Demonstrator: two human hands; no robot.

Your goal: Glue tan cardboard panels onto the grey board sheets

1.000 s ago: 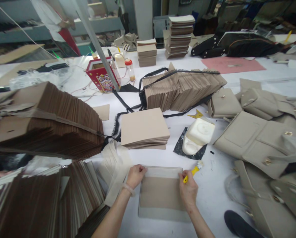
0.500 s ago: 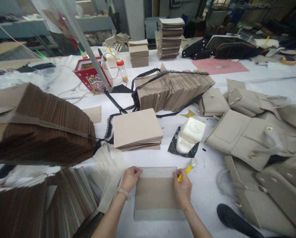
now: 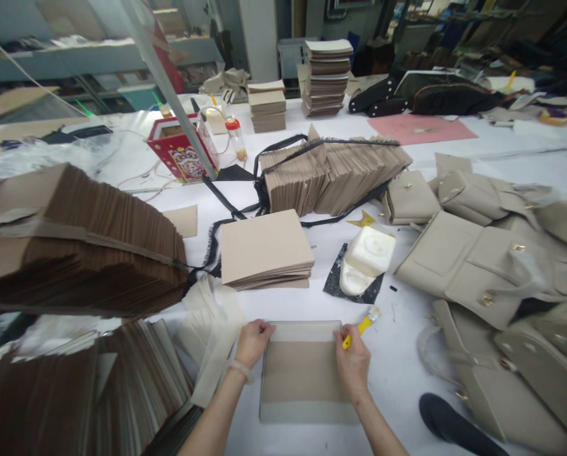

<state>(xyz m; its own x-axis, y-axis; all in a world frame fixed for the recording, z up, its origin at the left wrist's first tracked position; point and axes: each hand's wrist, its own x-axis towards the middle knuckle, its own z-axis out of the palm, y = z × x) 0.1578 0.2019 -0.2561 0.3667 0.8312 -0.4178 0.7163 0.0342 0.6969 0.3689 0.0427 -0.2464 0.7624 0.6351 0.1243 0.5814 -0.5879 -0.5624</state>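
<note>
A flat rectangular panel lies before me, with a beige-brown middle and paler grey bands at top and bottom. My left hand pinches its upper left corner between thumb and fingers. At the upper right corner, my right hand grips the edge and also holds a yellow-handled paintbrush, bristles pointing up and right. Beyond the panel sits a stack of beige sheets. A white plastic container rests on a dark scrap to the right of that stack.
Beige handbags are heaped on the right, near a black curved object. Tall bundles of brown sheets crowd the left. Farther back are a strapped row of pieces, a red box and a slanting pole.
Both hands keep their hold on the panel and brush, nearly still. The view has shifted slightly. A person in the left background has moved right and is now mostly behind the pole.
</note>
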